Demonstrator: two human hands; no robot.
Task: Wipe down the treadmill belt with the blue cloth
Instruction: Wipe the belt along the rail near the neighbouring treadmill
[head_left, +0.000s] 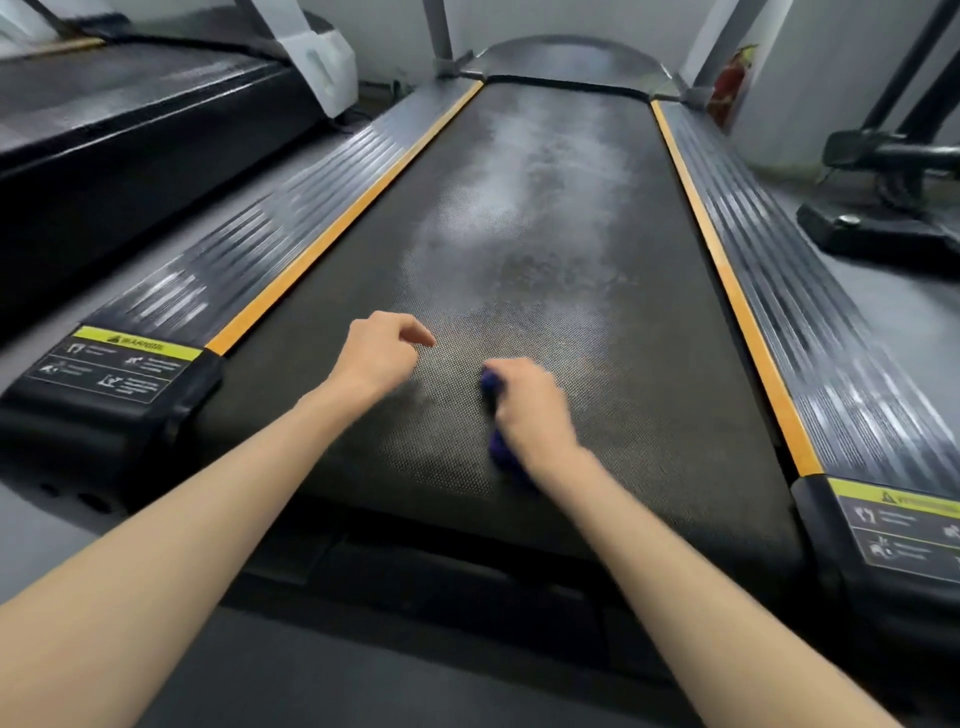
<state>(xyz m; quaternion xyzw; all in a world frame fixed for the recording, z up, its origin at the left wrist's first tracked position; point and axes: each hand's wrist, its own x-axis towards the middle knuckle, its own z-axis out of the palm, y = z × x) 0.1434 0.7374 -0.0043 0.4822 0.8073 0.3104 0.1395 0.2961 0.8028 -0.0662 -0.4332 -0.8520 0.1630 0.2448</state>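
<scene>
Two bare forearms reach forward over the near end of the belt (545, 234). Left hand (382, 351): palm down, wrist slightly bent, fingers loosely curled, with the thumb and index finger pointing forward and to the right. It holds nothing, and whether it touches the belt or hovers just above it cannot be told. Right hand (530, 410): palm down, fingers curled over the cloth (497, 449), gripping it against the belt; blur softens the hand's outline.

Cloth: dark blue, bunched into a wad and mostly hidden under the hand, showing only at the thumb side and beneath the wrist. It lies near the belt's midline, toward the near end, just right of the left hand.

Belt: black with a fine dotted texture. A pale grey, perhaps dusty, film runs down its middle from the far end toward the hands, and the margins look darker. An orange strip (332, 234) borders each long edge, with a ribbed grey rail (270, 228) outside each strip. A yellow-and-black warning label (119, 364) sits at the near end of the left rail, and another sits on the right. A second treadmill (130, 119) stands to the left.
</scene>
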